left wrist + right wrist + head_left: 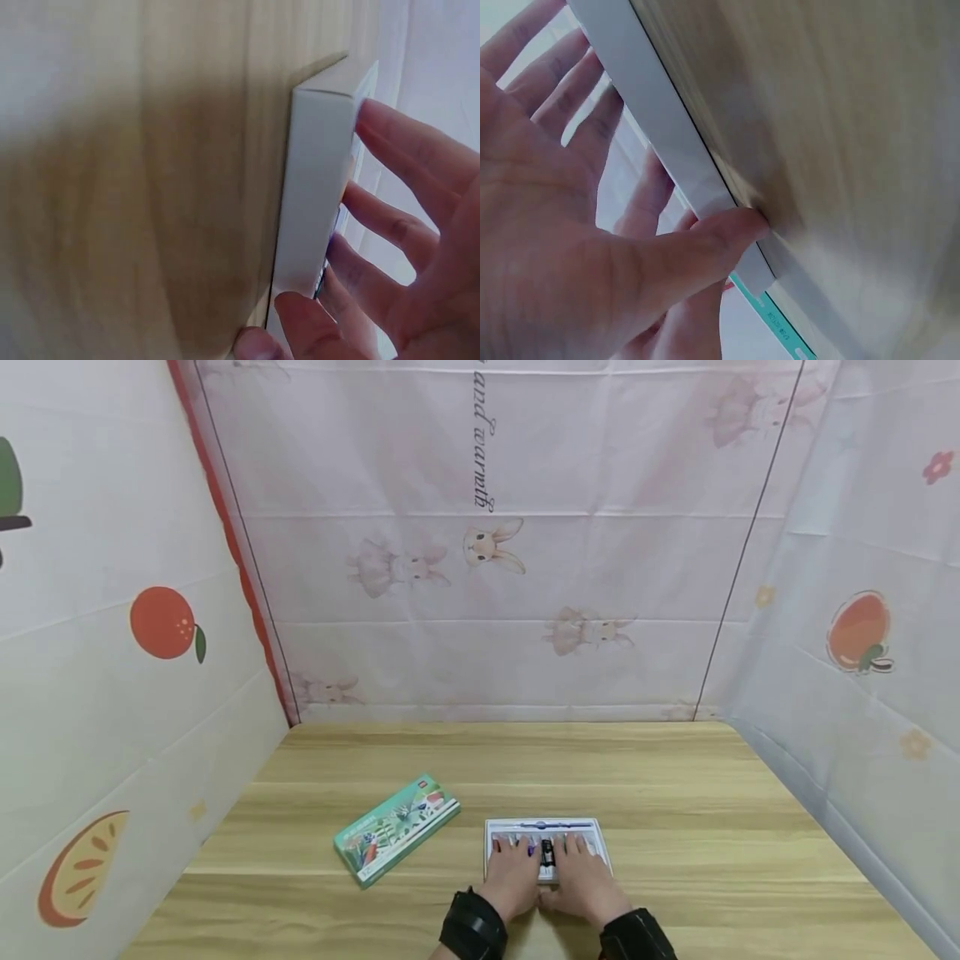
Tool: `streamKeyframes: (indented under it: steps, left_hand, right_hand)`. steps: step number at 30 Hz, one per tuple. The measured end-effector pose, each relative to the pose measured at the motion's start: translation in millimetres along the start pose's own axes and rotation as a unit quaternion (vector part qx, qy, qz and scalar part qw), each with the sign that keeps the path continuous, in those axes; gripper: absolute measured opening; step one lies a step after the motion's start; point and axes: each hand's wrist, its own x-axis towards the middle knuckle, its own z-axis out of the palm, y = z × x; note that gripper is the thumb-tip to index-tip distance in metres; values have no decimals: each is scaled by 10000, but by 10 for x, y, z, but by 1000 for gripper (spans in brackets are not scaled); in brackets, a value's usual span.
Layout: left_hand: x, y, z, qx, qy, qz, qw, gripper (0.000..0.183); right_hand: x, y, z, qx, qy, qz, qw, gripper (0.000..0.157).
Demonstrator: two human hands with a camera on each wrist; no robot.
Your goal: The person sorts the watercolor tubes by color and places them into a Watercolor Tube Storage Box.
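A shallow white box (598,837) lies on the wooden table, its open side up. Along its far edge runs a thin dark stick (557,826), and small coloured items show between the fingers. Among them is a black item with white print (547,852), its kind unclear. My left hand (512,875) rests on the box's left part, fingers spread on top and thumb touching the near wall (315,180). On the right part, my right hand (585,882) lies likewise, its thumb against the near wall (656,97). Both hands hide much of the contents.
A flat green box (397,829) with a printed picture lies slanted to the left of the white box. The wooden table (720,827) meets printed cloth walls at the back (420,668), left and right. Each wrist wears a black band (474,927).
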Motion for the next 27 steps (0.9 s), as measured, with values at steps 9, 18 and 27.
streamKeyframes:
  steps: [9,18,27]
  left_hand:
    - [-16,11,-3,-179,-116,-24,9998,56]
    - [3,-10,-28,75,-112,50,9999,53]
    - [10,-8,-73,-60,-296,49,9995,54]
  right_hand:
    - [3,-1,-6,51,-60,19,10000,86]
    - [24,-68,-47,-235,333,-25,9992,77]
    - [30,-67,-49,-267,187,-3,9995,79]
